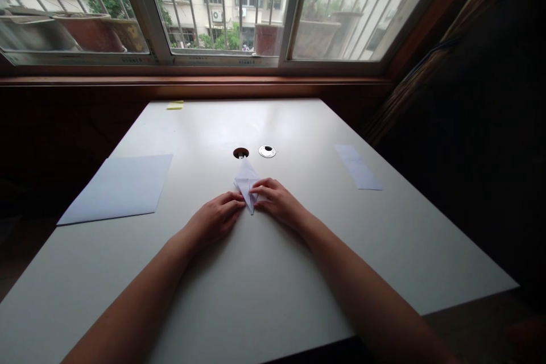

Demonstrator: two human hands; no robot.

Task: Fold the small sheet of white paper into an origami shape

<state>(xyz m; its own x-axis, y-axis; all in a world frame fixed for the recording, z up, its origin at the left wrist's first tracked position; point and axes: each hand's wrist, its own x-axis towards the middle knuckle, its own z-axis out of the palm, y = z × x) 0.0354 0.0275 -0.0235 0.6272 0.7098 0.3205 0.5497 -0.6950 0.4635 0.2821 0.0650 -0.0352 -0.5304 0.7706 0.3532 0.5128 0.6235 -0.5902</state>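
Observation:
A small folded white paper shape (247, 177), pointed at both ends, lies in the middle of the white table (273, 273). My left hand (216, 217) rests palm down at its near left edge, fingers curled with the tips pressing the paper's lower point. My right hand (276, 200) lies on the paper's right side, fingers bent and pressing a flap flat. Both hands touch the paper on the table surface.
A flat white sheet (119, 187) lies on the left. A narrow paper strip (357, 166) lies on the right. Behind the folded paper are a cable hole (241, 152) and its loose round cap (267, 151). A yellow sticky pad (174, 105) sits by the barred window.

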